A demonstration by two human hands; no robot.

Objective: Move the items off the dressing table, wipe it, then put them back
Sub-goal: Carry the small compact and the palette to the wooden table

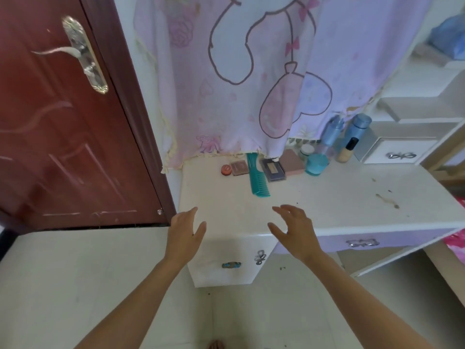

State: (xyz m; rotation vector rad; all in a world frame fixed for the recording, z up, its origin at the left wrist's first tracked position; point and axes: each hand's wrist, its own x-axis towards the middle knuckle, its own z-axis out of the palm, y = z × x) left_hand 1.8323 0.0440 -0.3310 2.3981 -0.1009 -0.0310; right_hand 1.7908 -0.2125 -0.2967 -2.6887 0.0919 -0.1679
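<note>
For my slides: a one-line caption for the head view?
Open left hand and right hand hover at a dressing table holding a teal comb and cosmetics.

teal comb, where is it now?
Head view: teal comb lies back left on the dressing table, between a brown compact and a dark palette.

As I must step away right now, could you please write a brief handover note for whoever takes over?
Left hand: open, empty, near the front left corner of the dressing table.
Right hand: open, empty, over the front edge.
Items: all along the back edge: orange compact, small palette, teal comb, dark palette, pink box, teal jar, foundation bottle, blue bottles.
Done: nothing cleared yet; brown stains on the right of the top.
Left: move the items off, wipe, put them back.
</note>
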